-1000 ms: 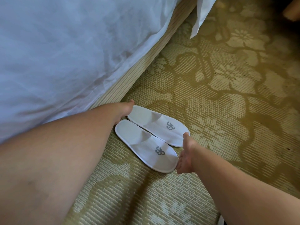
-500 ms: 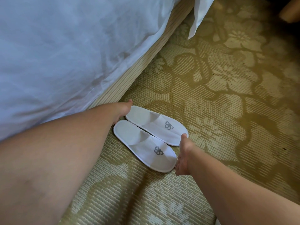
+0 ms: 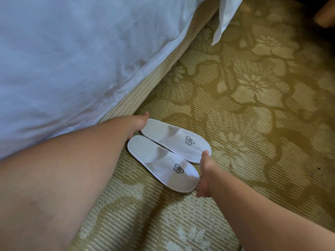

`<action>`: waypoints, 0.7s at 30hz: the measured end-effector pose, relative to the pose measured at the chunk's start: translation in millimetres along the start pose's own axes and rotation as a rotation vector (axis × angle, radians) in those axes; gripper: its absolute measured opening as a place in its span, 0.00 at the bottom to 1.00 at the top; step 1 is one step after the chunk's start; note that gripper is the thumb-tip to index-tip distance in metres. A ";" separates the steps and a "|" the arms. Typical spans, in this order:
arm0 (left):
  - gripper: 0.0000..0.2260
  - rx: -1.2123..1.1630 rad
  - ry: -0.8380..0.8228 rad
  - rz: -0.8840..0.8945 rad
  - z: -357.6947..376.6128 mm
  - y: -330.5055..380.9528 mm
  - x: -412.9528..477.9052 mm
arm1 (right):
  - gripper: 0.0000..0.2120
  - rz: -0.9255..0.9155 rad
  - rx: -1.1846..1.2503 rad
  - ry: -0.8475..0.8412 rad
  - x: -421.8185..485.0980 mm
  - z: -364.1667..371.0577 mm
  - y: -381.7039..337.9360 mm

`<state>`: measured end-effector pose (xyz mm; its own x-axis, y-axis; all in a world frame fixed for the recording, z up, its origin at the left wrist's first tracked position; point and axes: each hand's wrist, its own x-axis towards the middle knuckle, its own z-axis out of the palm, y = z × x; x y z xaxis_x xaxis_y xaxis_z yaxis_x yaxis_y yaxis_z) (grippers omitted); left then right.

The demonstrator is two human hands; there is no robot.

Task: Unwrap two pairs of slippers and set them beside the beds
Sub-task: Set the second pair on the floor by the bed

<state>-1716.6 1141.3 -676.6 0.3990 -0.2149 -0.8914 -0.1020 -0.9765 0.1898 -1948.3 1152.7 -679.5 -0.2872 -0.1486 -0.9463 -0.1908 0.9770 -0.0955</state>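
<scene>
Two white slippers with grey logos lie side by side on the carpet beside the bed: the near slipper and the far slipper. No wrapper is on them. My left hand rests against the heel ends, fingers touching the heels of both. My right hand is flat against the toe ends, fingers spread, pressing on the toes. Neither hand wraps around a slipper. The bed with a white duvet stands just left of the pair.
A patterned gold-green carpet covers the floor to the right. A white sheet corner hangs off the bed at the top. A brown furniture piece shows at the top right corner.
Both hands stay against the ends of the pair. The slippers have barely shifted; the view has drifted slightly.
</scene>
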 end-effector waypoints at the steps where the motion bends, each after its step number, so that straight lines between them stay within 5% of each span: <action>1: 0.38 0.001 0.000 0.001 0.0 0.0 -0.3 | 0.49 -0.004 -0.004 0.000 -0.3 0.1 0.1; 21: 0.36 0.000 0.046 0.051 1.1 -0.7 4.2 | 0.42 -0.008 -0.007 -0.029 -0.7 2.4 5.1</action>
<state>-1715.9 1141.0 -680.9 0.4345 -0.2645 -0.8610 -0.1227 -0.9644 0.2344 -1946.8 1158.1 -680.0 -0.2583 -0.1521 -0.9540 -0.1995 0.9746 -0.1014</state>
